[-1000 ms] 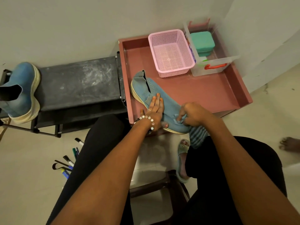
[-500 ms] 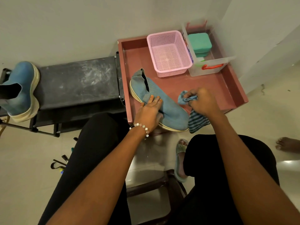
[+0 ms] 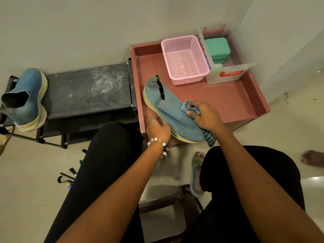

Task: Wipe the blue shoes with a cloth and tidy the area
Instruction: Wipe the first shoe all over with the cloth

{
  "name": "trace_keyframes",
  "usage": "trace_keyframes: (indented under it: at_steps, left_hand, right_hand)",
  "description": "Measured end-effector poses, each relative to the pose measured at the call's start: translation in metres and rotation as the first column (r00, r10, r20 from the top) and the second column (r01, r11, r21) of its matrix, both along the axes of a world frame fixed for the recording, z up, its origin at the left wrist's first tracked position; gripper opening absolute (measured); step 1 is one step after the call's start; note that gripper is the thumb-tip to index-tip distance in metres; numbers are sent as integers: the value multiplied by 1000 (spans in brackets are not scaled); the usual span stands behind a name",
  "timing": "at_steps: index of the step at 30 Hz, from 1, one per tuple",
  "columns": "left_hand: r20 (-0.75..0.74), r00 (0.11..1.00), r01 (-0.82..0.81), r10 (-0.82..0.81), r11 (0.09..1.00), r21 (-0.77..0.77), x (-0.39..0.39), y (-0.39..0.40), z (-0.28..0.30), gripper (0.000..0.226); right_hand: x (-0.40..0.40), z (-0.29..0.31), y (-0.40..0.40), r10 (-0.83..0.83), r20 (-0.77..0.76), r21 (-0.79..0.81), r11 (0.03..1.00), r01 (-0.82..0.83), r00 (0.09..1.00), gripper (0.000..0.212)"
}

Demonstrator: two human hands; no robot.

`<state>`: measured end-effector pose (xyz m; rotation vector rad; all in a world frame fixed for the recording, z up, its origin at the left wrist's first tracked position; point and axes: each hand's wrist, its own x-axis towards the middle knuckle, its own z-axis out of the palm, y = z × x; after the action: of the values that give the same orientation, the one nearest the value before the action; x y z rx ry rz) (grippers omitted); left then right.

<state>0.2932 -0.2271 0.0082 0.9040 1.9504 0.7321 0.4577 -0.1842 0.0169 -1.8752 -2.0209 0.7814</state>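
One blue knit shoe (image 3: 172, 114) with a cream sole lies on the red-brown tray (image 3: 228, 102), toe toward me. My right hand (image 3: 206, 116) grips a bunched blue striped cloth (image 3: 188, 106) and presses it on the shoe's upper; the cloth's tail hangs past the toe. My left hand (image 3: 158, 128), blurred, holds the shoe's sole edge at the tray's front left corner with bent fingers. The second blue shoe (image 3: 26, 99) stands on the left end of the black rack (image 3: 87, 92).
A pink mesh basket (image 3: 184, 60) and a clear box (image 3: 229, 74) holding a green case (image 3: 217, 48) sit at the tray's back. Markers (image 3: 70, 174) lie on the floor by my left leg. Another person's foot (image 3: 312, 157) shows at the right edge.
My right hand with the cloth came off the toe to the shoe's right side, then back onto the upper's middle. My left hand slid off the top down to the left sole edge.
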Motion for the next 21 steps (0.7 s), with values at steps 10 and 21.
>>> trace_keyframes:
  at_steps: [10, 21]
  left_hand:
    - [71, 996, 64, -59, 996, -64, 15, -11, 9, 39]
    - [-155, 909, 369, -386, 921, -126, 21, -37, 13, 74]
  right_hand:
    - [5, -5, -3, -10, -132, -182, 983, -14, 991, 57]
    - [-4, -3, -21, -117, -229, -253, 966, 57, 966, 71]
